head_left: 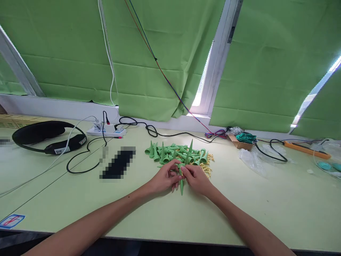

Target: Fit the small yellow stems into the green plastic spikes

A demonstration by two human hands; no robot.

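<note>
Between my two hands is a green plastic spike (181,186), its pointed end toward me. My left hand (166,176) is closed around the spike's wider end from the left. From the right, my right hand (196,178) pinches at the same end; whether a small part sits in those fingertips is hidden. Just beyond my hands lies a pile of green plastic spikes (157,153), some upright and some on their sides. Small yellow pieces (206,169) are scattered at the pile's right side, partly behind my right hand.
On the left are a black headband-like device (49,137), a white power strip (106,131) and a pixelated dark object (118,164). Black cable (176,134) runs along the back. At right lie a cardboard box (241,141), clear plastic bags (253,161) and an orange bar (306,149).
</note>
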